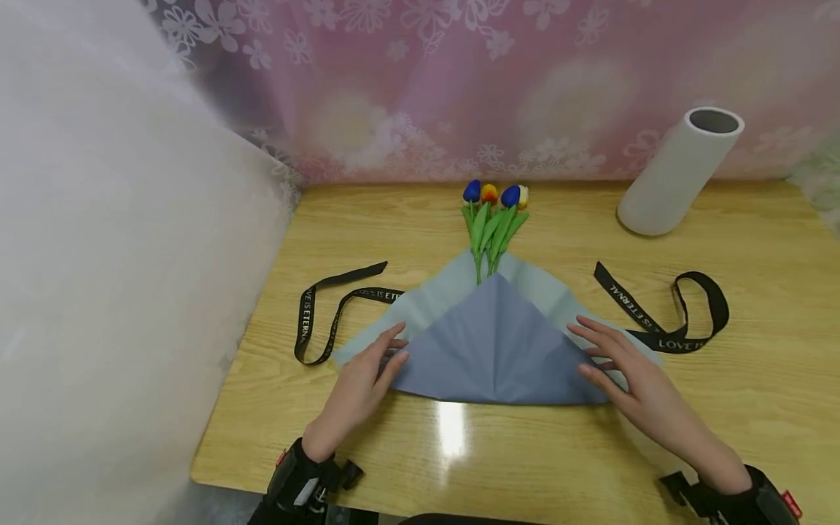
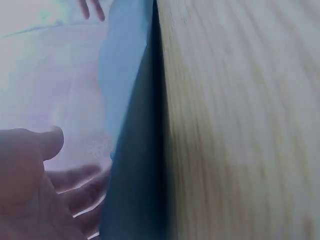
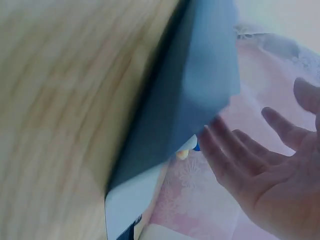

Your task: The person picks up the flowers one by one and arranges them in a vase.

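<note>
A sheet of wrapping paper, blue-grey on its folded-up front [image 1: 495, 350] and pale green behind, lies on the table. Artificial tulips [image 1: 495, 219] with blue, orange-red and cream heads rest on it, their lower stems hidden under the fold. My left hand [image 1: 364, 379] is at the left end of the fold, fingers extended along the paper. At the right end, my right hand [image 1: 633, 379] has its fingers spread over the paper's edge. In the right wrist view, the fingertips of the right hand [image 3: 265, 165] overlap the paper's edge [image 3: 200, 75]. Neither hand grips anything.
A black ribbon with white lettering runs out from under the paper, its left tail [image 1: 305, 313] looped and its right tail [image 1: 682, 339] curled. A white cylindrical vase [image 1: 679, 175] stands at the back right. Pink floral cloth [image 1: 426, 95] hangs behind the wooden table [image 1: 545, 459].
</note>
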`<state>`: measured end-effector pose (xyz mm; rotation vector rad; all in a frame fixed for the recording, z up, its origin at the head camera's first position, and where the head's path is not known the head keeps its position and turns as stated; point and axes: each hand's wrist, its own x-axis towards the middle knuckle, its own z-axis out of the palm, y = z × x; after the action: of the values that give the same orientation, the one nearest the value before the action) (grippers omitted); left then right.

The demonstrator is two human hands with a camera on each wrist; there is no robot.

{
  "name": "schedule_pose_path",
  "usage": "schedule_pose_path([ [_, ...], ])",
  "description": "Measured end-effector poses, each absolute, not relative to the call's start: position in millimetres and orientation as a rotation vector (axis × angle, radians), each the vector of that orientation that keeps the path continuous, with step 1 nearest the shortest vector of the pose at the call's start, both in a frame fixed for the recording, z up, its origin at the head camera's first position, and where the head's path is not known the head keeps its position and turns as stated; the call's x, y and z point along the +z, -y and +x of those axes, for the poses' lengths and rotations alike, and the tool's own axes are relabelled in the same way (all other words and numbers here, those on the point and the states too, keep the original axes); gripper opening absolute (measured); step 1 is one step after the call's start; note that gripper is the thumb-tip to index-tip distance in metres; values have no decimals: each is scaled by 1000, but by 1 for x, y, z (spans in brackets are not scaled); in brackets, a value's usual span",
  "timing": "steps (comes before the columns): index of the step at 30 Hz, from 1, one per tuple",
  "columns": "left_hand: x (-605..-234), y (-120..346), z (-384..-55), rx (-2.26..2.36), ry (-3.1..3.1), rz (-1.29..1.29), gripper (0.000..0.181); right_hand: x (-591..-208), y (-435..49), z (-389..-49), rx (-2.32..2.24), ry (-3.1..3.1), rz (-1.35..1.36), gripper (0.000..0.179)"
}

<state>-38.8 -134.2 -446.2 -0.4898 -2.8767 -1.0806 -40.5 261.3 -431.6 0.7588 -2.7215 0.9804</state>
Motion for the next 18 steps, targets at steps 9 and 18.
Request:
schedule_pose_path([
  [9, -445, 108, -56, -485, 2971, -1045, 67, -445, -247, -65, 616, 2787, 1174, 71],
  [18, -444, 90, -60, -388, 3235, -1133, 61, -445, -233, -71, 580, 3133, 1192, 60],
])
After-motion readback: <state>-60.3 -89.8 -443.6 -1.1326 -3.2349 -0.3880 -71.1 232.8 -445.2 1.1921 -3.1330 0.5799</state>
